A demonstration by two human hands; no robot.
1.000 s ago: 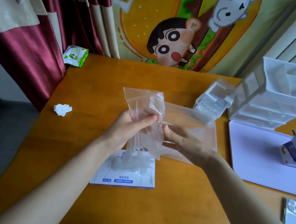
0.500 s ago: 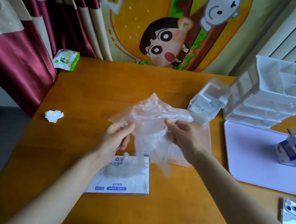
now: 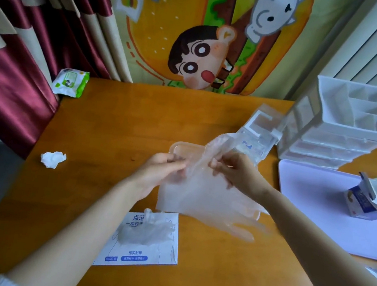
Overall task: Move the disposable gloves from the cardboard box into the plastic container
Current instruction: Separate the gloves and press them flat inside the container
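The cardboard box [image 3: 160, 252] reads "点范", "一次性" and "结实耐用".

Gloves [image 3: 208, 195] are now spread flat over the plastic container [image 3: 177, 145], no longer bunched upright. Left hand [image 3: 157, 175] and right hand [image 3: 239, 175] sit lower, pinching the far edge.

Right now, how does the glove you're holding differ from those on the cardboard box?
The held glove is lifted, pinched between left hand and right hand over the plastic container; the remaining gloves lie untouched on the cardboard box. The held glove is spread open; the remaining gloves are bunched. Both are translucent plastic.
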